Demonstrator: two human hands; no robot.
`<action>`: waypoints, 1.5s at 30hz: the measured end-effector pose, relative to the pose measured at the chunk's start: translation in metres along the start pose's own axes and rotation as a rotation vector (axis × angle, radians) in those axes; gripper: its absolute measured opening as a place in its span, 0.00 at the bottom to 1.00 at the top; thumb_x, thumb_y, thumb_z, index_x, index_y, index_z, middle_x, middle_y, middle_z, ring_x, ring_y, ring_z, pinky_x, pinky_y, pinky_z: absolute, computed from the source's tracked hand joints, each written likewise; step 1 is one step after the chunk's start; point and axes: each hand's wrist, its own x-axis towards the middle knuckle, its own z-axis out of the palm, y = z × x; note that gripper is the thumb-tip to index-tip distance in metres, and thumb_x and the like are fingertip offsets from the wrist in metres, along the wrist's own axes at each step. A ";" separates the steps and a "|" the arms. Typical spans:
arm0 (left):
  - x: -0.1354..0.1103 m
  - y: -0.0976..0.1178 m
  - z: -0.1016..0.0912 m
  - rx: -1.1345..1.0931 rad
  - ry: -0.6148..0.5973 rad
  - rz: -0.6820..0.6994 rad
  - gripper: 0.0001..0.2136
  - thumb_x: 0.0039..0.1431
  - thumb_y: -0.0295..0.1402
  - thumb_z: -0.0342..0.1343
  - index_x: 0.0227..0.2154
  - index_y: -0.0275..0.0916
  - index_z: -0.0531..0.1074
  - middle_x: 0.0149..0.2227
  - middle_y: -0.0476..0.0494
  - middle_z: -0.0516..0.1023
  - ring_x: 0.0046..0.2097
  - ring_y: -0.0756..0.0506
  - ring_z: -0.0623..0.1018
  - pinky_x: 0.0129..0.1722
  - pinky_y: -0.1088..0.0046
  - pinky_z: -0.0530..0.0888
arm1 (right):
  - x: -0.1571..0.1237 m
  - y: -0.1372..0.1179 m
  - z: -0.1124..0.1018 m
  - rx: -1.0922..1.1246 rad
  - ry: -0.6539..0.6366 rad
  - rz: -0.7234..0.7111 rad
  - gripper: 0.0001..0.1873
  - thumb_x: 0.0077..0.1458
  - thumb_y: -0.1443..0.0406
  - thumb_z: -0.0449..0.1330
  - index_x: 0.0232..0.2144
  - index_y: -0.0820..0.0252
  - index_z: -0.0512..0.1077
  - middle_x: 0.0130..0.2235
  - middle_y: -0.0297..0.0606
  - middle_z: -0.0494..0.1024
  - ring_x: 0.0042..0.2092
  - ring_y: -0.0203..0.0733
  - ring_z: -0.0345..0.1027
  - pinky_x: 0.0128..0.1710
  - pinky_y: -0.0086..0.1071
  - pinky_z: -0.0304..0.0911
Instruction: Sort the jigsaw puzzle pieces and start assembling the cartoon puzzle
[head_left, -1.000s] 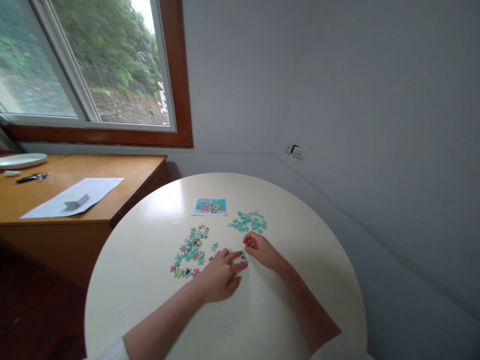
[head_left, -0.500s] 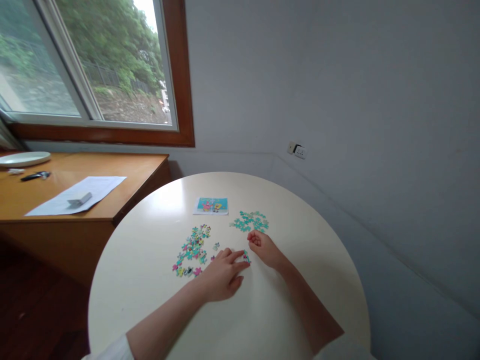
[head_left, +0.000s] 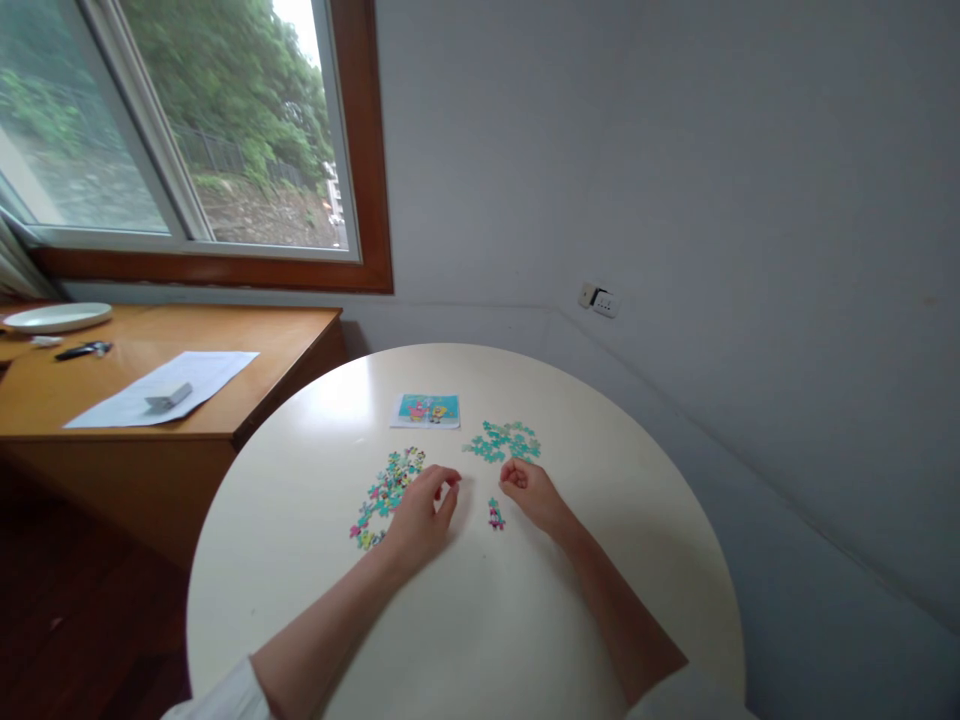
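My left hand (head_left: 417, 512) rests on the round cream table (head_left: 315, 560) at the right edge of a heap of multicoloured puzzle pieces (head_left: 384, 490). Its fingers are curled into a pinch, and what they hold is hidden. My right hand (head_left: 529, 492) lies just below a cluster of teal puzzle pieces (head_left: 501, 441), its fingers curled in a loose fist whose contents do not show. Between the two hands a small joined group of pieces (head_left: 494, 515) lies on the table, touched by neither hand. A small reference picture (head_left: 427, 410) lies beyond the pieces.
A wooden desk (head_left: 247, 345) stands to the left under the window, with a sheet of paper (head_left: 161, 388), a small grey object (head_left: 169, 399), a white plate (head_left: 56, 317) and a dark tool (head_left: 82, 350). A wall socket (head_left: 600, 299) sits on the grey wall behind.
My left hand has drawn back from the small joined group and moved left and up toward the multicoloured heap, its fingers curling. My right hand has shifted slightly up. The joined group now lies uncovered.
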 end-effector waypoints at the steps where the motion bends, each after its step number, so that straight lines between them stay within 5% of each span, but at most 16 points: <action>1: 0.002 -0.002 -0.003 -0.005 0.062 -0.034 0.07 0.57 0.31 0.44 0.30 0.39 0.66 0.29 0.47 0.71 0.30 0.49 0.69 0.33 0.72 0.67 | 0.000 0.001 0.000 -0.003 0.007 -0.003 0.03 0.38 0.67 0.53 0.21 0.58 0.61 0.18 0.25 0.60 0.21 0.30 0.53 0.22 0.26 0.48; 5: 0.010 -0.008 -0.012 -0.040 0.229 -0.088 0.04 0.54 0.31 0.46 0.25 0.39 0.61 0.23 0.52 0.65 0.26 0.51 0.65 0.28 0.75 0.63 | 0.000 0.002 0.000 -0.009 0.036 -0.022 0.05 0.38 0.65 0.55 0.20 0.57 0.61 0.17 0.24 0.58 0.20 0.30 0.51 0.20 0.26 0.46; 13: 0.017 -0.019 -0.021 -0.168 0.349 -0.228 0.05 0.48 0.31 0.50 0.21 0.39 0.60 0.18 0.56 0.59 0.22 0.53 0.60 0.23 0.77 0.59 | 0.001 0.003 0.003 0.036 0.107 -0.031 0.06 0.35 0.64 0.56 0.18 0.58 0.60 0.15 0.24 0.57 0.19 0.29 0.48 0.19 0.25 0.44; 45: 0.019 -0.034 -0.019 -0.232 0.376 -0.296 0.06 0.44 0.31 0.51 0.19 0.39 0.59 0.18 0.55 0.61 0.22 0.53 0.62 0.23 0.77 0.59 | 0.000 0.004 0.003 -0.065 0.128 -0.070 0.14 0.36 0.60 0.59 0.16 0.57 0.56 0.16 0.24 0.55 0.20 0.30 0.48 0.20 0.26 0.45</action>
